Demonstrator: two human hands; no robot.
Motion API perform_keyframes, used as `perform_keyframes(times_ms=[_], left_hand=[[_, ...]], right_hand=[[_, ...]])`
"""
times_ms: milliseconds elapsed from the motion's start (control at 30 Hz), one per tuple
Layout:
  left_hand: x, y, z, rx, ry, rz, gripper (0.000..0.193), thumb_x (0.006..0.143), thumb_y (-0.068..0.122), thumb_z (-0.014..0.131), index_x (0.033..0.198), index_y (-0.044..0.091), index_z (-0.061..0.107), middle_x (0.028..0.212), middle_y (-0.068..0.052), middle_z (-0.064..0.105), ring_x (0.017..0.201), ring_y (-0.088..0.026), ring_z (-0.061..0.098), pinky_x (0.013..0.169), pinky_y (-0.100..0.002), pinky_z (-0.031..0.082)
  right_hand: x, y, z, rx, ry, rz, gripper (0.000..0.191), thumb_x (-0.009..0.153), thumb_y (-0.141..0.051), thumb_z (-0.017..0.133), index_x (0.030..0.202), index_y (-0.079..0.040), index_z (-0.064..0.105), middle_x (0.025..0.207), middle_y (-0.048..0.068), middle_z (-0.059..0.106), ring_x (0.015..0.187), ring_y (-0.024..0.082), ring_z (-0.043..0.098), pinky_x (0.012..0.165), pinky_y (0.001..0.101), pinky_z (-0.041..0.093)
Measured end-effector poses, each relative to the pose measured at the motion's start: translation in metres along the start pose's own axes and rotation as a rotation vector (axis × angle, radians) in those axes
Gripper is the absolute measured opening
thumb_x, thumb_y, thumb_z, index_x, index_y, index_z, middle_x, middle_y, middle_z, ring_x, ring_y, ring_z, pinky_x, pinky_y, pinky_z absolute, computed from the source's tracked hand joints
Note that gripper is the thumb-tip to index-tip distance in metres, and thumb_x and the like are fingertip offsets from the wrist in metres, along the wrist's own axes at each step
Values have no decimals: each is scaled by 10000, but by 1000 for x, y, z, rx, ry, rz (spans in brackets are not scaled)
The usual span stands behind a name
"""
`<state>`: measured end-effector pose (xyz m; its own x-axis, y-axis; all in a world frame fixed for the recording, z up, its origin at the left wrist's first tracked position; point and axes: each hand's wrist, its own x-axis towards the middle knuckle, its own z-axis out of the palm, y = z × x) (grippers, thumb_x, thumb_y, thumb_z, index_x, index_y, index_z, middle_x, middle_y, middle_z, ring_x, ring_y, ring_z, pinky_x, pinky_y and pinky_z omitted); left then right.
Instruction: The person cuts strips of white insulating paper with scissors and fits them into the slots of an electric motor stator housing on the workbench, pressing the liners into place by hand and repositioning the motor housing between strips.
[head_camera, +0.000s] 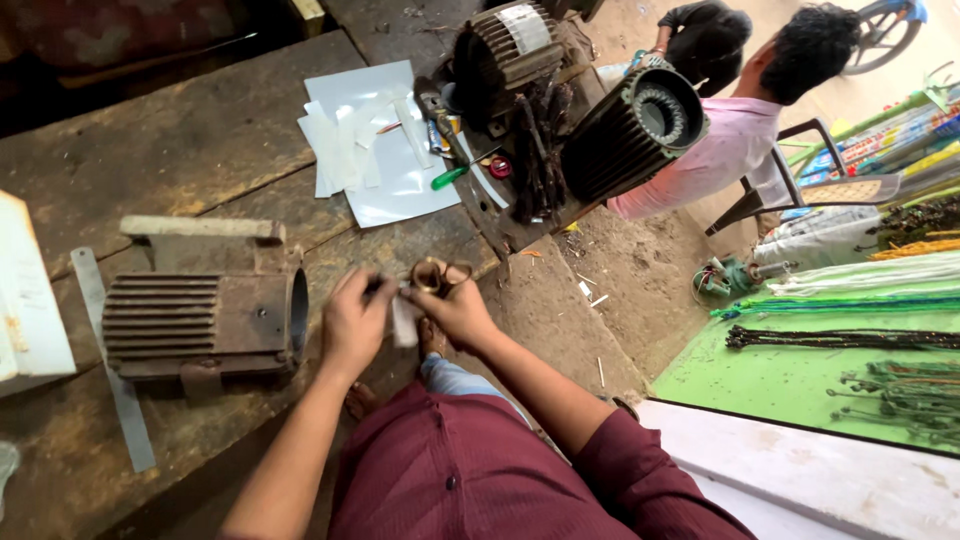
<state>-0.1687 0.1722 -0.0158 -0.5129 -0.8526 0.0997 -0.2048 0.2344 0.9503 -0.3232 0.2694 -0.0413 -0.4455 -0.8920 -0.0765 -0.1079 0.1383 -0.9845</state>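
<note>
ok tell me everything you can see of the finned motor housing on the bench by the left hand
The dark, rusty finned metal motor housing lies on its side on the worn wooden workbench, its round open end facing the person's left hand, which does not touch it. Ribs run along its body, a flat mounting foot juts at the front, and a pale strip rests on top.

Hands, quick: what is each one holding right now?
Left hand: closed on a small white strip.
Right hand: closed, grip on brown-handled scissors.
</note>
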Motion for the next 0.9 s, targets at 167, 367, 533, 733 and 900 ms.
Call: perform_keyframes(times_ms=[167, 367, 533, 733, 900], left_hand=[[38, -29, 27, 993, -48, 545, 47, 842, 126, 633, 880, 116, 660, 902, -96, 614, 900, -286, 621, 768, -431, 494], [-9, -63, 38, 892, -70, 468, 175, 882, 165, 595, 1003, 75, 682, 1081, -101, 646, 1062, -303, 596, 895, -436, 494], [-34, -69, 35, 956, -65, 403, 446, 902, 204, 602, 1319, 49, 638, 1402, -140, 571, 1384, -356, 468, 1075, -474, 443], [-42, -71, 37, 963, -84, 390, 640, 855, 249, 641, 1439, 2, 558, 1450, -175, 531, 1400, -405, 459, 1097, -456, 429], [-45, -73, 32, 936, -93, 356, 518, 859, 204, 607, 1354, 50, 604, 1403, -155, 560, 1358, -371, 486, 1062, -463, 454]], right_hand=[[34, 26, -4, -500, 131, -160, 376, 940, -236, 743, 1223, -22, 620, 1102, 174, 709, 1018, 309, 675, 870, 405, 548], [36, 35, 7, -870, -12, -131, 263, 967, -273, 679, 1005, -28, 591, 986, 230, 685, 951, 458, 648, 794, 521, 521], [33, 39, 17, -1100, -102, -282, 187, 919, -205, 609, 1033, -57, 617, 956, 216, 691, 915, 444, 661, 759, 530, 519], [68, 39, 2, -988, -285, -73, 313, 990, -365, 616, 1140, -98, 681, 1018, 217, 689, 950, 433, 649, 812, 518, 521], [56, 38, -1, -1042, -359, -192, 294, 969, -302, 621, 1185, -119, 700, 1023, 199, 681, 940, 430, 644, 816, 508, 519]])
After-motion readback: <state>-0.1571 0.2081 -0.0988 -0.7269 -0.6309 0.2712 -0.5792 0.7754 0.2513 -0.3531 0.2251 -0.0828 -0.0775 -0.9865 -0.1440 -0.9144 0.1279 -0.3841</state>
